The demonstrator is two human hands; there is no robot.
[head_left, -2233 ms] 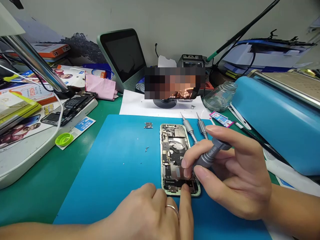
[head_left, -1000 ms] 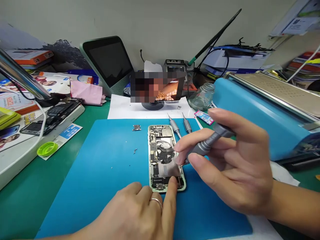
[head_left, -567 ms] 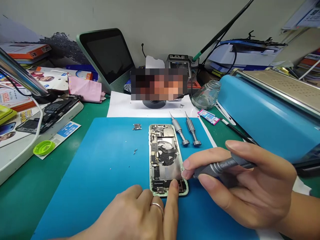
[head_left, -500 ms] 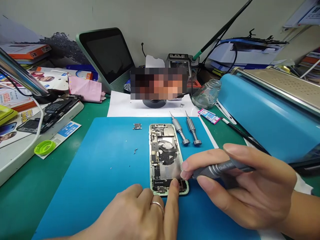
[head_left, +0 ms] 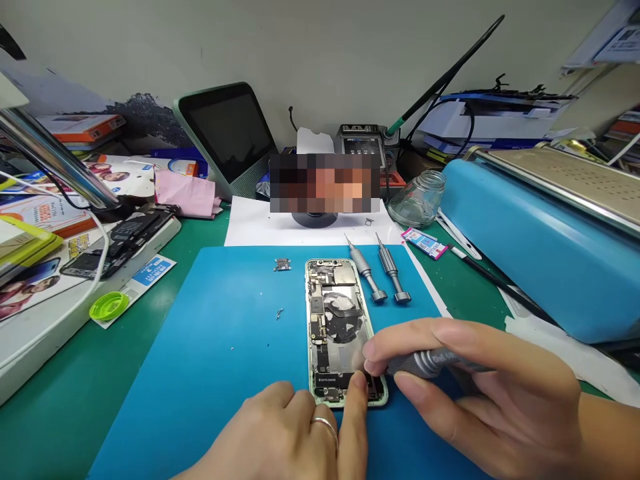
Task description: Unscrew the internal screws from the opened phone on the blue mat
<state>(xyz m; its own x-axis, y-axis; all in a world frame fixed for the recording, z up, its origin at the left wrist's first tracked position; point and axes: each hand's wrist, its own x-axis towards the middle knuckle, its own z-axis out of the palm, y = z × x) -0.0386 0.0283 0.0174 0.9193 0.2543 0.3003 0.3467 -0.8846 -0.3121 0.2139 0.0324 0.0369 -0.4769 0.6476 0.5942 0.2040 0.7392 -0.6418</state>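
Note:
An opened smartphone (head_left: pixel 345 350) with a pale green frame lies upright on the blue mat, its boards and metal parts exposed. My left hand (head_left: pixel 300 433), wearing a ring, rests at the phone's lower end. Its index finger is stretched out with the tip on the phone's lower part; the other fingers are bent, and the thumb is hidden. Between the thumb and fingers of my right hand (head_left: pixel 490 393) is a grey screwdriver (head_left: pixel 425 363), held slanted over the phone's lower right edge. My fingers hide its tip. Two similar screwdrivers (head_left: pixel 367 273) lie beside the phone's upper right.
Left of the phone, a small metal part (head_left: pixel 283 265) and several tiny pieces (head_left: pixel 279 313) lie on the blue mat (head_left: pixel 215 333). Behind stand a glass jar (head_left: pixel 417 198) and a dark-screened display (head_left: pixel 225 133). A blue machine (head_left: pixel 510 247) borders the right; a green cap (head_left: pixel 109 306) sits left.
The whole view has shifted, so everything appears slightly lower and further right. Both hands keep nearly the same places at the phone, and the screwdriver stays in my right hand.

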